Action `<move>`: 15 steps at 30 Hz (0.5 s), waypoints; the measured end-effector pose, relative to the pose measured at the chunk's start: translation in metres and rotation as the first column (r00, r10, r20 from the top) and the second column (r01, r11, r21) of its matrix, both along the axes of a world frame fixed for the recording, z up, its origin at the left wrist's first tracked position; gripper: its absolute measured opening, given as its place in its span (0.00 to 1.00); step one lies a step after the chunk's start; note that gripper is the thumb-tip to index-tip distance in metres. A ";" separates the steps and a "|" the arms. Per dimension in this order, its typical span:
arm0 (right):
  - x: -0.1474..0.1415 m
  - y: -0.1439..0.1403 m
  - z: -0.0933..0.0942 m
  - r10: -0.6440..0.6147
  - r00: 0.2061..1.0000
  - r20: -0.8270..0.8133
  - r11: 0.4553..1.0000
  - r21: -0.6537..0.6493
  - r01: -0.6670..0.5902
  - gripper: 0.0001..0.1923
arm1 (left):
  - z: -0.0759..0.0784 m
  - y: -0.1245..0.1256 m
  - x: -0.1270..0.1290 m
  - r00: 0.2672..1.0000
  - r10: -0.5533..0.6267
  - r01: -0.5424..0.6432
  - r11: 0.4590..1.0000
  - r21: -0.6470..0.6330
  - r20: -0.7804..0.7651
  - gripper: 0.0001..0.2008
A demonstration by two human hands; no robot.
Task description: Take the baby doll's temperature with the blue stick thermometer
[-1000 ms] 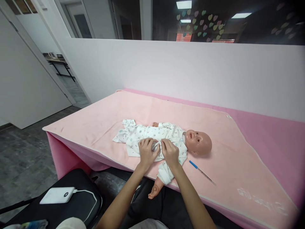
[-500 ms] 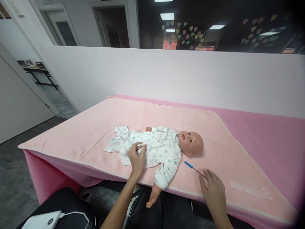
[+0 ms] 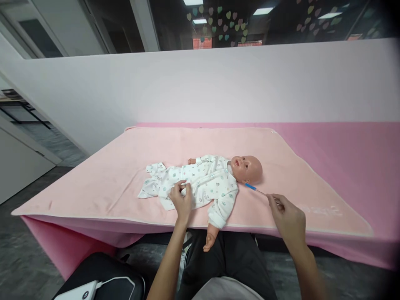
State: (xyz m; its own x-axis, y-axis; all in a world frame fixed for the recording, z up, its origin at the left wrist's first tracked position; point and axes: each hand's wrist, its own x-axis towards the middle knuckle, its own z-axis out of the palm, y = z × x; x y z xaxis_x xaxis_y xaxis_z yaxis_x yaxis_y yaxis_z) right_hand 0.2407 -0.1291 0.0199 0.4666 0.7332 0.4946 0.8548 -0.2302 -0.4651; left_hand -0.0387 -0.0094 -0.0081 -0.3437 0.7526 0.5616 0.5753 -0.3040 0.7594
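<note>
A baby doll lies on its back on the peach blanket, its head to the right, wearing a white printed outfit. One doll arm hangs over the front edge. My left hand rests at the doll's middle, thumb and fingertips drawn together on the outfit; the exact pinch is partly hidden. With thumb and fingers my right hand grips a thin stick with a blue end. That blue end points left, just below the doll's head beside its ear; whether it touches is unclear.
The peach blanket covers a pink-clothed table against a white wall. Down at the left, a white power bank with a cable lies on a black surface. My legs are under the front edge.
My right hand has closed on the stick and raised it, bringing the blue end up to the doll's head. My left hand stays on the outfit. The camera view has shifted.
</note>
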 end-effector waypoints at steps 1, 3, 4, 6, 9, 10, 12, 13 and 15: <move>-0.001 0.001 0.003 -0.015 0.998 0.055 1.000 -0.026 0.017 0.26 | 0.000 0.000 0.000 1.000 -0.001 0.001 1.000 0.003 0.005 0.07; -0.001 0.004 0.003 -0.023 0.983 0.180 0.994 -0.105 0.042 0.29 | 0.001 0.000 0.000 1.000 -0.006 0.006 1.000 0.003 0.006 0.07; 0.000 0.005 0.001 -0.018 0.972 0.235 0.988 -0.147 0.054 0.30 | 0.001 0.000 0.000 1.000 -0.009 0.009 1.000 0.001 0.004 0.07; 0.002 0.007 -0.004 -0.016 0.954 0.301 0.974 -0.211 0.083 0.30 | 0.001 0.000 -0.001 1.000 -0.015 0.015 1.000 -0.005 -0.005 0.07; 0.003 0.010 -0.008 -0.022 0.949 0.314 0.965 -0.242 0.103 0.28 | 0.000 0.000 -0.002 1.000 -0.018 0.018 1.000 -0.021 -0.013 0.07; 0.003 0.011 -0.007 -0.022 0.953 0.302 0.966 -0.239 0.098 0.28 | 0.000 0.001 -0.002 1.000 -0.019 0.019 1.000 -0.024 -0.018 0.07; 0.003 0.014 -0.005 -0.019 0.970 0.240 0.973 -0.217 0.073 0.27 | -0.001 0.001 -0.002 0.999 -0.016 0.015 1.000 -0.027 -0.028 0.07; 0.003 0.017 -0.003 -0.014 0.984 0.177 0.979 -0.199 0.050 0.27 | -0.001 0.001 -0.003 0.999 -0.014 0.013 0.999 -0.029 -0.033 0.07; 0.005 0.021 0.004 0.063 0.995 -0.078 0.984 -0.161 -0.075 0.27 | -0.001 0.001 -0.003 0.999 -0.012 0.011 0.999 -0.035 -0.041 0.07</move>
